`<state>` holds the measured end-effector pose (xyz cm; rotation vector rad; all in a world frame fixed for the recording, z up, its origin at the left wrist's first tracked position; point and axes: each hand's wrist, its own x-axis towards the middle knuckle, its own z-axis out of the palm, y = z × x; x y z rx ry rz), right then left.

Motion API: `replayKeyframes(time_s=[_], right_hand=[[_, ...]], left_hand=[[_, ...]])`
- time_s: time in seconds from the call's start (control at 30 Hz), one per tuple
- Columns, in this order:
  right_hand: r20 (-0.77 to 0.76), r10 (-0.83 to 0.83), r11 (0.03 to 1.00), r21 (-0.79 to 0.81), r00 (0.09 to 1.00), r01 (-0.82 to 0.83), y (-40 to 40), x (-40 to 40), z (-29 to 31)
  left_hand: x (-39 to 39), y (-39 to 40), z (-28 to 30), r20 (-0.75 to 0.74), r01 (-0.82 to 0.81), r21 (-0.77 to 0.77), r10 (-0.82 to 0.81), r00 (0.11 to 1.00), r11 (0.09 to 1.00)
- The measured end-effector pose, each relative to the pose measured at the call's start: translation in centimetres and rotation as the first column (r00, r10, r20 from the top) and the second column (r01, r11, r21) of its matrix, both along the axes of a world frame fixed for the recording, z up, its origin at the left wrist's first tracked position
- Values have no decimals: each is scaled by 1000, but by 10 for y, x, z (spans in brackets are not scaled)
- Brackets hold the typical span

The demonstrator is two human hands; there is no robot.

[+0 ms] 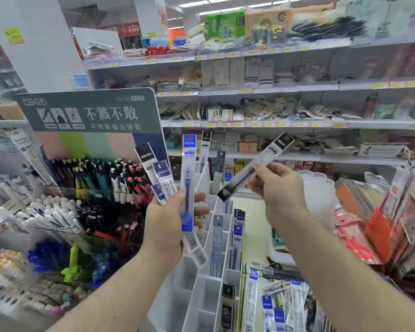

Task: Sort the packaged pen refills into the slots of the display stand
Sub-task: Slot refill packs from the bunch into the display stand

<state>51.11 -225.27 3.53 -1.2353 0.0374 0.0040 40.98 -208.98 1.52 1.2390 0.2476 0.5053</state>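
Several refills (188,188) fanned in left hand (164,226); right hand (277,188) pinches black refill (255,167).

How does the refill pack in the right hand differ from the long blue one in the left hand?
The right hand pinches one black-headed refill pack, tilted diagonally. The left hand grips the blue-headed refill pack nearly upright, fanned with other packs. The black pack's refill looks dark, the blue pack's looks blue. Both are long, slim clear sleeves.
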Motion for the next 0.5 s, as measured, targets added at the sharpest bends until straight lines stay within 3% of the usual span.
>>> replayKeyframes(time_s=[0.33, 0.43, 0.5], right_hand=[[58, -42, 959, -278, 997, 57, 87, 103, 1], [112, 32, 892, -452, 993, 23, 107, 110, -3], [86, 160, 789, -609, 983, -75, 117, 111, -5]], left_hand=[[0, 0, 1, 28, -107, -37, 108, 994, 994], [1, 0, 0, 5, -109, -45, 109, 994, 993], [2, 0, 0, -6, -101, -49, 101, 995, 994]])
